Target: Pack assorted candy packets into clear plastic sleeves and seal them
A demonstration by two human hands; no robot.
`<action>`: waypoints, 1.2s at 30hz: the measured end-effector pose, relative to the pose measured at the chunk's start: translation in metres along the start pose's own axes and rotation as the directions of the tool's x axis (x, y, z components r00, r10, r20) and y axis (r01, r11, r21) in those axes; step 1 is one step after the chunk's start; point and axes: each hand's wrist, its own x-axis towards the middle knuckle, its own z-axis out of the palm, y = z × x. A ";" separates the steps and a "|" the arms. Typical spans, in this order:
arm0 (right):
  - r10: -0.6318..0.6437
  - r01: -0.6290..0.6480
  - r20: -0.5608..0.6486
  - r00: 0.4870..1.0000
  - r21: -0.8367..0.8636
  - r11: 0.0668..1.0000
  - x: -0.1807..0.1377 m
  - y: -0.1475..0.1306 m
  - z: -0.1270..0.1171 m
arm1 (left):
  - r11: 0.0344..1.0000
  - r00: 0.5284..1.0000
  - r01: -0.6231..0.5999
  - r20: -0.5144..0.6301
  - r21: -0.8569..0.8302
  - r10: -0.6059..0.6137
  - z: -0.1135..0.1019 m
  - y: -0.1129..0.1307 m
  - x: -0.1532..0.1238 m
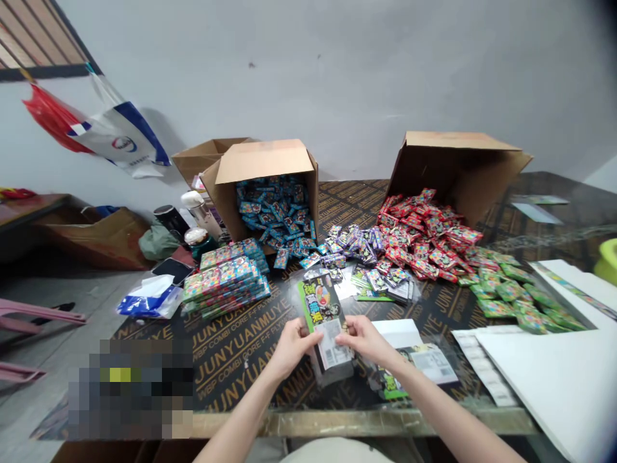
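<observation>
Between my two hands is a clear plastic bag (332, 373) with a printed card (321, 299) in it, black and green with a pale label on its lower part. My left hand (295, 344) grips its left edge, thumb on the front. On the right edge, my right hand (364, 337) pinches it the same way. Right of it, partly under my right forearm, lie more bagged printed cards (429, 363). Just beyond the held bag are small purple packets (357, 243) and some loose cards (371, 297).
A cardboard box (265, 164) spills blue packets (274, 212); another box (453, 145) spills red packets (429, 241). Green packets (511, 289) lie at right, near white sheets (544, 366). At left stand stacked flat packs (226, 283), tissues (152, 297) and bottles (197, 212).
</observation>
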 end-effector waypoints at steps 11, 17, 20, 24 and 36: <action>-0.083 0.105 -0.257 0.963 0.073 0.992 -0.001 -0.015 0.010 | 0.979 0.980 -0.197 -0.034 -0.060 0.195 0.008 -0.007 0.005; 0.058 0.118 -0.465 0.883 0.341 0.933 0.001 -0.034 0.025 | 0.978 0.985 -0.130 0.092 -0.165 0.147 0.025 0.003 -0.011; 0.089 0.137 -0.484 0.871 0.412 0.901 -0.003 -0.032 0.035 | 0.957 1.000 -0.002 0.003 -0.291 0.004 0.030 0.014 -0.014; 0.083 0.152 -0.416 0.906 0.502 0.851 -0.011 -0.031 0.037 | 0.947 0.990 0.076 -0.091 -0.313 -0.110 0.032 0.025 -0.014; -0.200 0.179 -0.285 0.938 -0.096 0.979 -0.029 -0.034 0.003 | 0.737 0.880 -0.385 -0.021 0.556 0.475 0.031 0.040 -0.039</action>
